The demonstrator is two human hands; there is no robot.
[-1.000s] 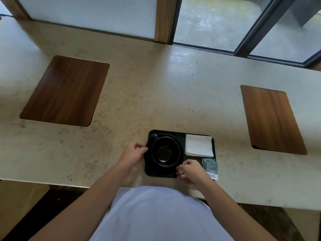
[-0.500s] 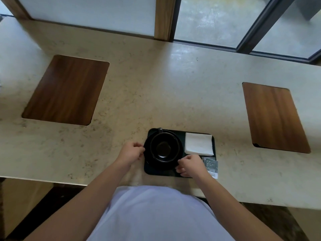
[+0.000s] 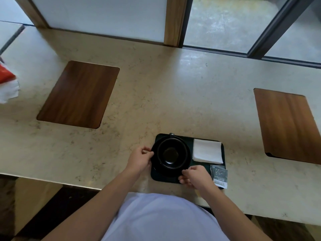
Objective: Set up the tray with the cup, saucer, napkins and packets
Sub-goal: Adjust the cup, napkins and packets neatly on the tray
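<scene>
A dark green tray [image 3: 199, 166] lies near the counter's front edge. On its left half stands a black cup [image 3: 172, 153] on a black saucer [image 3: 188, 149], the cup's handle pointing away from me. My left hand [image 3: 139, 158] pinches the saucer's left rim. My right hand [image 3: 195, 176] pinches the saucer's near right rim. A folded white napkin [image 3: 207, 151] lies on the tray's right half. Grey packets [image 3: 219, 174] sit at the tray's near right corner, overhanging its edge.
The beige stone counter [image 3: 156, 94] has two inset wooden panels, one at the left [image 3: 79, 94] and one at the right [image 3: 286, 126]. A red and white item [image 3: 7, 84] shows at the far left edge. Windows run along the back.
The cup's handle has turned from the far left toward the far side, with both hands staying on the saucer's rim. The view has shifted slightly.
</scene>
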